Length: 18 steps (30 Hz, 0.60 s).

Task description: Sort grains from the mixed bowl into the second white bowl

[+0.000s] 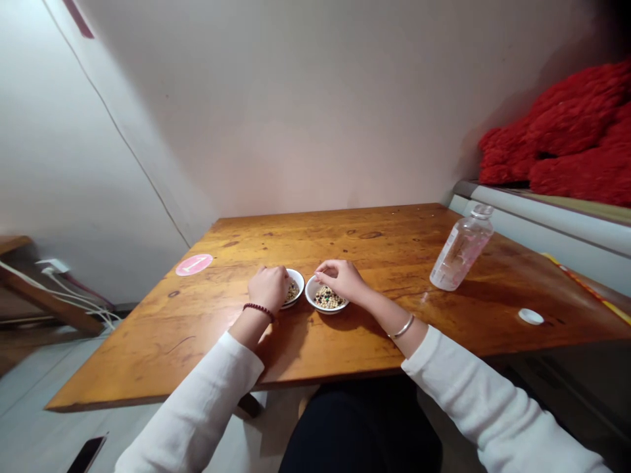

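Two small white bowls stand side by side on the wooden table. Mixed small round pieces, mostly cream with dark and green ones, lie in the right bowl; whether they are beans or beads I cannot tell. Similar pieces show in the left bowl, which is partly covered. My left hand is closed at that bowl's left side, its fingertips hidden. Over the rim of the right bowl, my right hand is closed in a pinch. Anything between its fingertips is too small to make out.
On the wooden table, an uncapped clear bottle stands to the right, with a white cap nearby. A pink round sticker is at the left. Red fluffy fabric lies beyond the right edge; a wall rises behind.
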Each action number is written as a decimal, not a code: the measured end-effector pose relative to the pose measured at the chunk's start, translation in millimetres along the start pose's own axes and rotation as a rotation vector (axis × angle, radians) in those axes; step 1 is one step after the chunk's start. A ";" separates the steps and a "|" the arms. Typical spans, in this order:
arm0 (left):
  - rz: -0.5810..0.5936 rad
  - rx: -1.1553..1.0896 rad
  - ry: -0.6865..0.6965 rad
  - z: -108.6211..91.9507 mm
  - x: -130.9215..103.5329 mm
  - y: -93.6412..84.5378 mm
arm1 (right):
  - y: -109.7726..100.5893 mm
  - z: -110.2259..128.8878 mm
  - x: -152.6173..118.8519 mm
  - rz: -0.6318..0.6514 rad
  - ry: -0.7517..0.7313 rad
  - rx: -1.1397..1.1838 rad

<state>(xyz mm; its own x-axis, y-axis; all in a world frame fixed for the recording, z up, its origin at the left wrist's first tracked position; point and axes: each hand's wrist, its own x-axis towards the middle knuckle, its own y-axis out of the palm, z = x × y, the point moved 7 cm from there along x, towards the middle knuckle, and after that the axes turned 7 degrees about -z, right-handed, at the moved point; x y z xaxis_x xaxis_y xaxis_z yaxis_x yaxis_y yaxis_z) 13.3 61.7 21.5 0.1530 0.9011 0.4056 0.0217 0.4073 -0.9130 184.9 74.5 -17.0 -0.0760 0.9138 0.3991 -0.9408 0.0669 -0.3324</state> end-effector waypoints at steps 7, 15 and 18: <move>0.101 -0.066 -0.039 -0.1 -0.2 5.5 | -3.5 5.1 -1.0 -0.019 0.017 -0.049; 0.199 -0.204 -0.052 0.6 -0.2 15.4 | -1.2 9.1 -2.0 0.031 0.000 -0.066; 0.203 -0.214 -0.032 1.6 0.5 18.4 | -1.7 9.7 -2.3 0.049 0.005 -0.084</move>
<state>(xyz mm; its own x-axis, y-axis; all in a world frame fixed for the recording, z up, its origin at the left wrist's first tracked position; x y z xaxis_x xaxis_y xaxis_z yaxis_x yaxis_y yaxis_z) 12.1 69.9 5.0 0.1447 0.9665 0.2120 0.2023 0.1808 -0.9625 183.5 68.4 -9.1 -0.1195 0.9186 0.3768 -0.9048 0.0554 -0.4222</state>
